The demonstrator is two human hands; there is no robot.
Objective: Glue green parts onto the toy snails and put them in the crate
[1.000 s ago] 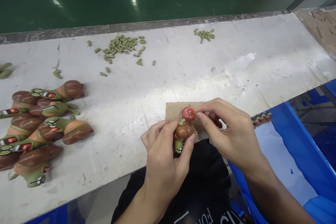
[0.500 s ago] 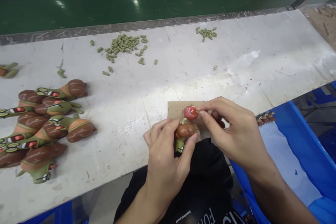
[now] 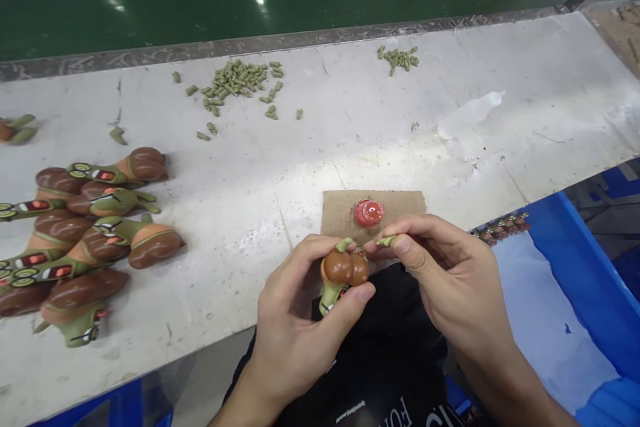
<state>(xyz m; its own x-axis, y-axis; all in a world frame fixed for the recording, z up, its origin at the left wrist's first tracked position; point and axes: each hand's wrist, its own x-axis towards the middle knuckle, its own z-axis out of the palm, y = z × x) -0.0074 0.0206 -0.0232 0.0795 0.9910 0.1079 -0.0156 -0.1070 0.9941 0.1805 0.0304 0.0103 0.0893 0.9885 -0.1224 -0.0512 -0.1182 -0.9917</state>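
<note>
A small toy figure (image 3: pixel 345 268), brown and rounded with a green head below and one green stub on top, is gripped between the thumb and fingers of my left hand (image 3: pixel 300 320). My right hand (image 3: pixel 450 280) pinches a small green piece (image 3: pixel 386 240) just to the right of the figure, apart from its stub. Beyond both hands lies a cardboard piece (image 3: pixel 405 203) bearing a round red glossy blob (image 3: pixel 369 213).
Several similar figures (image 3: pixel 150 245) lie in a group at the left of the white table (image 3: pixel 225 180). A pile of small green pieces (image 3: pixel 235 80) and a smaller pile (image 3: pixel 400 60) sit farther back. A translucent bottle (image 3: pixel 470 115) lies right; a blue bin (image 3: pixel 595 280) stands below.
My right hand has drawn the green piece back from the red blob toward me. My left hand has shifted slightly left and nearer, showing more of the figure.
</note>
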